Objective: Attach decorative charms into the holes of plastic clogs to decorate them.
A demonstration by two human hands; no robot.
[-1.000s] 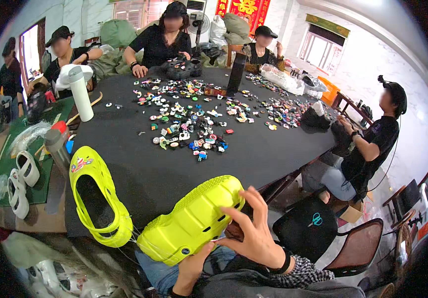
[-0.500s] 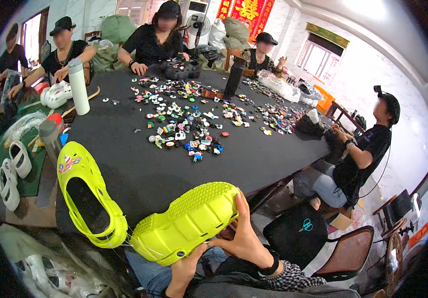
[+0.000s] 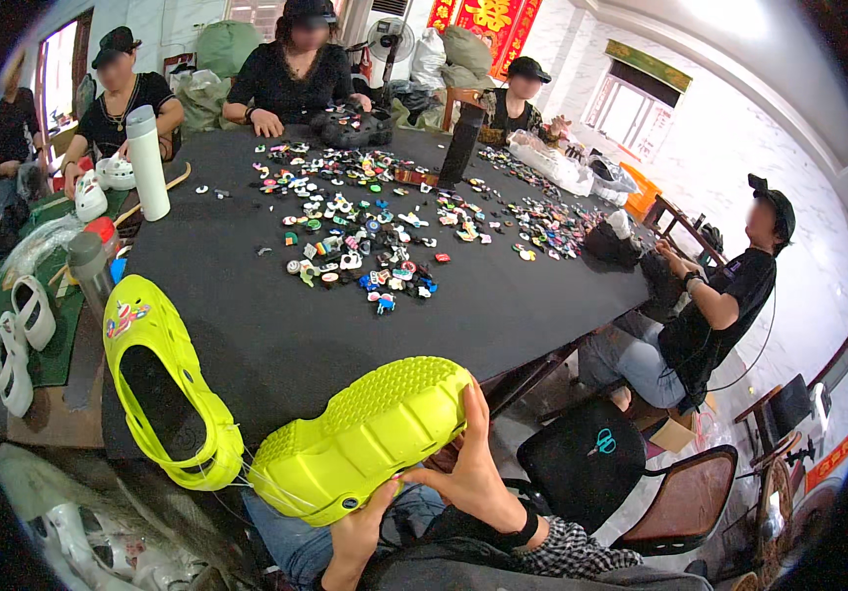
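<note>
A lime-green foam clog (image 3: 365, 433) is tilted in front of me with its ridged sole facing up. My left hand (image 3: 363, 527) grips its lower edge by the heel, thumb against the side. Wrapped around the toe end is my right hand (image 3: 473, 473), its fingers partly hidden behind the shoe. The matching clog (image 3: 143, 295) lies at the left on the table's near edge, opening upward, with a colourful charm (image 3: 127, 320) on its toe. Thin clear ties join the two clogs at their heels.
Piles of small colourful shoe charms (image 3: 375, 231) cover the middle of the black table (image 3: 276, 345). White clogs (image 3: 13, 364), a white bottle (image 3: 148, 163) and a grey bottle (image 3: 89, 271) stand left. Several people sit around the table. A black chair (image 3: 582, 458) with blue scissors (image 3: 604, 441) is at right.
My view has shifted slightly, so the table and clogs appear a little further left. My grip on the clog is unchanged. The capped person at left has lowered an arm toward the white clogs.
</note>
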